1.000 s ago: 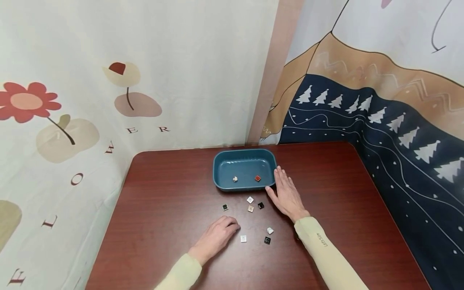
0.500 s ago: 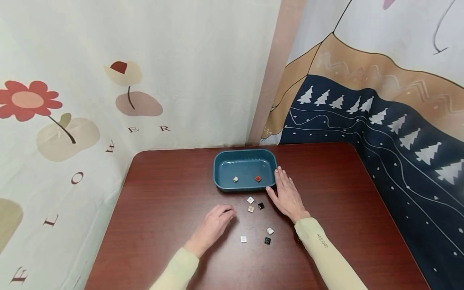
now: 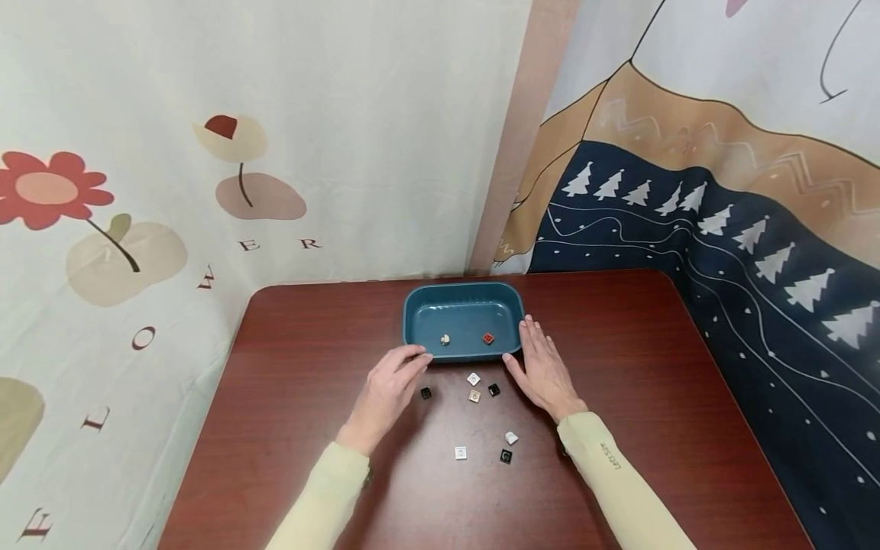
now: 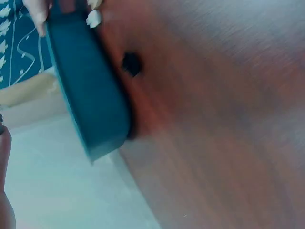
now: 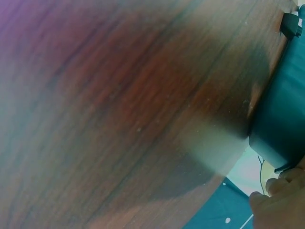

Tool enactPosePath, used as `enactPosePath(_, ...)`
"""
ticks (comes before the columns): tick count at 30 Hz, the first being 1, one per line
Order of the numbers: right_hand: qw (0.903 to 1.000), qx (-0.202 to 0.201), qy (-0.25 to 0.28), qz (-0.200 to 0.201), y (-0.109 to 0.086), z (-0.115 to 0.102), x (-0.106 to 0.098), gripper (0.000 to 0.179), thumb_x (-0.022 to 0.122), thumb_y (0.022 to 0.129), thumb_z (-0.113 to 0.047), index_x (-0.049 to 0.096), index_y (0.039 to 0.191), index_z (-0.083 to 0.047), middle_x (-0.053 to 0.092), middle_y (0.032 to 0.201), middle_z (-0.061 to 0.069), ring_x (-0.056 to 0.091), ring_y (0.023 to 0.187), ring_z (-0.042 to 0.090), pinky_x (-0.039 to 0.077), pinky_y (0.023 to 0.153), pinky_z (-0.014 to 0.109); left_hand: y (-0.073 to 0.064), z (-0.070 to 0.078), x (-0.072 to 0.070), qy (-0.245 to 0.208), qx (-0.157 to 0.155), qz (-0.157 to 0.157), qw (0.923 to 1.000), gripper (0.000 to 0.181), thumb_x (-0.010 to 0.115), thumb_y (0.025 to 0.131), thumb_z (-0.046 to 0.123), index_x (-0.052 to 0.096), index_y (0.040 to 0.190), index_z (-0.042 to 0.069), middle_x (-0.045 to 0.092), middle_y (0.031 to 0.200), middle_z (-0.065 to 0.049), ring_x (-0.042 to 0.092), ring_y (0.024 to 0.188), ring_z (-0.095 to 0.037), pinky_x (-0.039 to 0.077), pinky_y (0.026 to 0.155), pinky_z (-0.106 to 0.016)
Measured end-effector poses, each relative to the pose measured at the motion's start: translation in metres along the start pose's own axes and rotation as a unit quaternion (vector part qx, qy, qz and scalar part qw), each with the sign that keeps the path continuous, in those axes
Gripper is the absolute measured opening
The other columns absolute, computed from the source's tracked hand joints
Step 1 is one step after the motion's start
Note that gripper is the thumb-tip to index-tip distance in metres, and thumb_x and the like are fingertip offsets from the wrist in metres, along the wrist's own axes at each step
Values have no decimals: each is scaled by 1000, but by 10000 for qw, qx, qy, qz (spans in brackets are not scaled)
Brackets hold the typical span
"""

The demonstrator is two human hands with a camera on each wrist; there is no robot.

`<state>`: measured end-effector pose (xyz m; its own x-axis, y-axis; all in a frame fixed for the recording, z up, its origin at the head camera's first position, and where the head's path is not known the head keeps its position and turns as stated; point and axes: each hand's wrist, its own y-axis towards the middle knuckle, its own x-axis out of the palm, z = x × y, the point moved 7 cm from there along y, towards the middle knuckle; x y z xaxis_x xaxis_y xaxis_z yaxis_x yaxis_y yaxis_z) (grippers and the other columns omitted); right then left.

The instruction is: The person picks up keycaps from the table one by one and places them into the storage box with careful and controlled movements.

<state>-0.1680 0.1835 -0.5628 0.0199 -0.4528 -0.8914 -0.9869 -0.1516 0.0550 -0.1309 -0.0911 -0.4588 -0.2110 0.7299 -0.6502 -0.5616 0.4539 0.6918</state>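
Observation:
My left hand is over the front left corner of a blue-green tray, thumb and fingers bent together. At the edge of the left wrist view, its fingertip pinches a small dark keycap, mostly cut off. My right hand lies with straight fingers along the tray's right end, touching it. Inside the tray sit a pale keycap and a red keycap. Before it lie a black keycap, a white keycap, a beige keycap and another black keycap.
Closer to me on the brown table lie a white keycap, a tipped white keycap and a black keycap. Patterned curtains hang behind the table and on both sides.
My left hand has risen from the table and moved forward to the tray's front left corner, uncovering the black keycap it hid half a second ago. The right hand stays in place.

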Motion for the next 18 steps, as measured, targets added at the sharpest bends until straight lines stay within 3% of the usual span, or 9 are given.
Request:
enactPosePath(4,10000,-12,0,2,0,0,0,80,47,108,-48,18,164,0,11,173,13,13,159,32,16,126,50,16,-6,-7,-12,-30,171,9998,34,83,79,-9,78,112,0,69,110,-13,68,102,-28,57,92,-35)
enactPosePath(10,10000,7,6,-19,0,0,0,81,46,107,-50,18,164,0,10,173,13,12,159,31,15,126,51,37,-16,-9,-56,-262,146,9995,28,80,86,-5,78,114,0,69,112,-12,66,106,-27,55,95,-35)
enactPosePath(18,10000,43,19,2,1,1,0,81,47,107,-50,18,164,-1,11,173,13,13,159,31,16,126,51,51,-31,12,-122,-616,-71,9980,23,78,89,-3,79,111,2,69,112,-9,67,105,-23,56,92,-35)
